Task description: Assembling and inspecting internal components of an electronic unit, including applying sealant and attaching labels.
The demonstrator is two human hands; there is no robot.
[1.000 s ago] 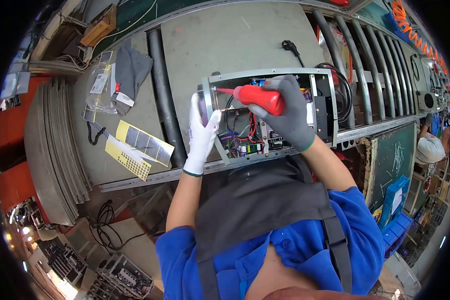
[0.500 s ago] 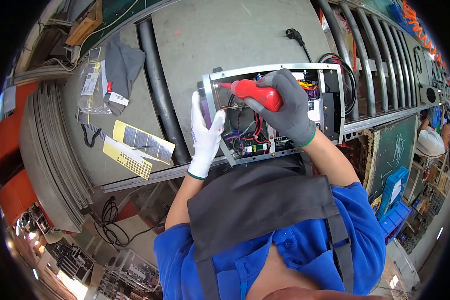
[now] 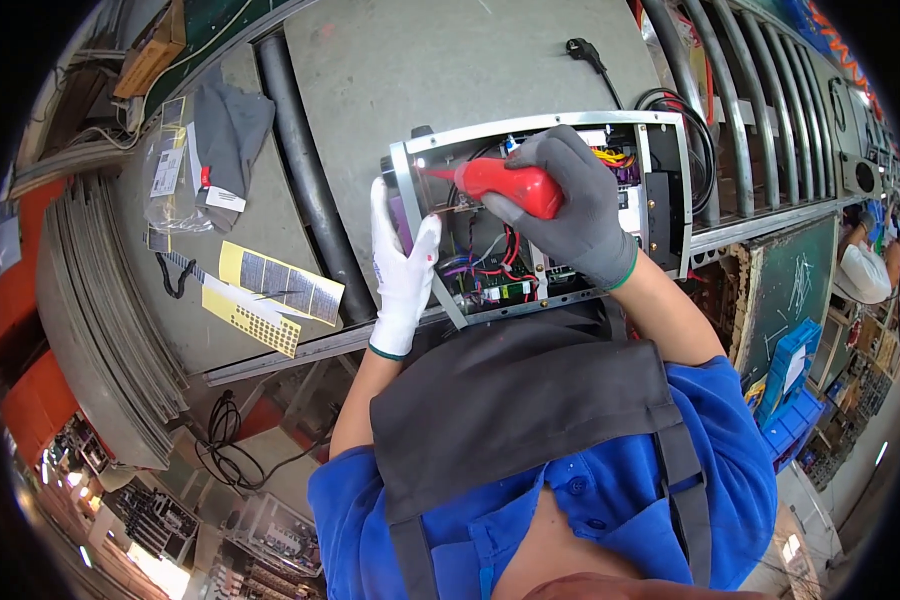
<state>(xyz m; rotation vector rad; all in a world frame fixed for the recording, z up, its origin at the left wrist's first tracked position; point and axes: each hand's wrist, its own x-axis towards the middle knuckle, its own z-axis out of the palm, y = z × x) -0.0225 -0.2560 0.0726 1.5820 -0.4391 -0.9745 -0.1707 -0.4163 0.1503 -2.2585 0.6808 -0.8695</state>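
An open metal case (image 3: 560, 312) full of wires and circuit boards lies in front of me. My right hand (image 3: 575, 205), in a grey glove, is closed around a red squeeze bottle (image 3: 505, 187) with a tapered nozzle. It holds the bottle tilted over the case, nozzle toward the inner side of the left panel. In a white glove, my left hand (image 3: 402, 270) grips that panel at the left end, its thumb at the inner side and its fingers outside. Whether the nozzle touches the panel I cannot tell. Part of the inside is hidden under my right hand.
A black power plug (image 3: 582, 50) and coiled black cable (image 3: 705, 150) lie behind and right of the case. Metal rollers (image 3: 740, 120) run at the far right. Yellow label sheets (image 3: 280, 285), a plastic bag (image 3: 165, 190) and grey cloth (image 3: 232, 130) lie left.
The case's left end and my left hand have shifted slightly left and away from me in the picture. The red bottle stays in my right hand, its nozzle still near the left panel.
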